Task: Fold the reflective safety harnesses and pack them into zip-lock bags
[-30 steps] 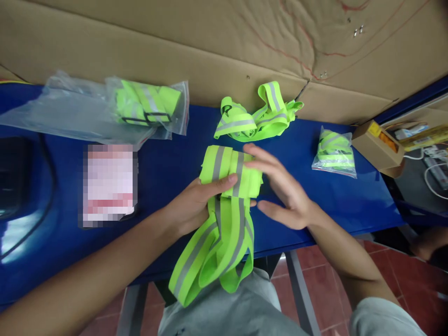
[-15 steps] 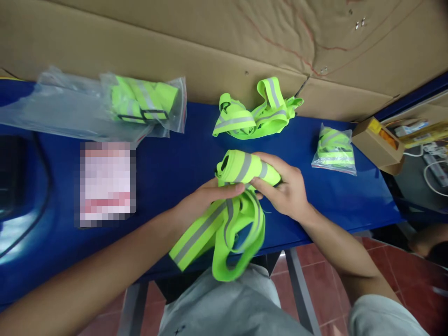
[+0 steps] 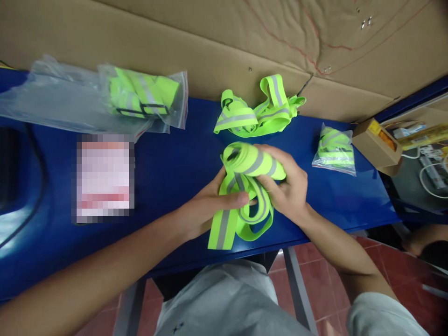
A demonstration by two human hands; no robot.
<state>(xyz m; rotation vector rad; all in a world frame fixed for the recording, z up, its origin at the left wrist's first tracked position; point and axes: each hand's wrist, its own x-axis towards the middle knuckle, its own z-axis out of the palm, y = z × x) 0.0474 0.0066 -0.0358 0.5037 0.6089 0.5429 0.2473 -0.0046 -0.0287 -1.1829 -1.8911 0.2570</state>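
A neon-yellow reflective strap [image 3: 250, 161] with grey stripes is rolled into a thick bundle, its loose loops and one flat end hanging below. My right hand [image 3: 289, 182] wraps around the roll's right end, thumb in front. On the left, my left hand [image 3: 219, 200] grips the hanging part of the strap just under the roll, thumb across the front; its other fingers are mostly hidden behind the strap. Both hands are above the blue tabletop [image 3: 175, 172]. Farther back lies a loose tangle of similar straps [image 3: 241, 119], touched by neither hand.
Clear plastic bags [image 3: 70, 102] lie at the back left, one with a folded strap [image 3: 150, 93] inside. A blurred-out pale item [image 3: 103, 177] sits nearer. To the right are a bagged strap [image 3: 334, 147] and a cardboard box [image 3: 378, 144]. A cardboard-covered wall [image 3: 210, 51] rises behind.
The roll has shifted slightly right and turned, showing more of its coiled end. The hanging loops and flat end have swung up and to the right. Both hands keep their hold.
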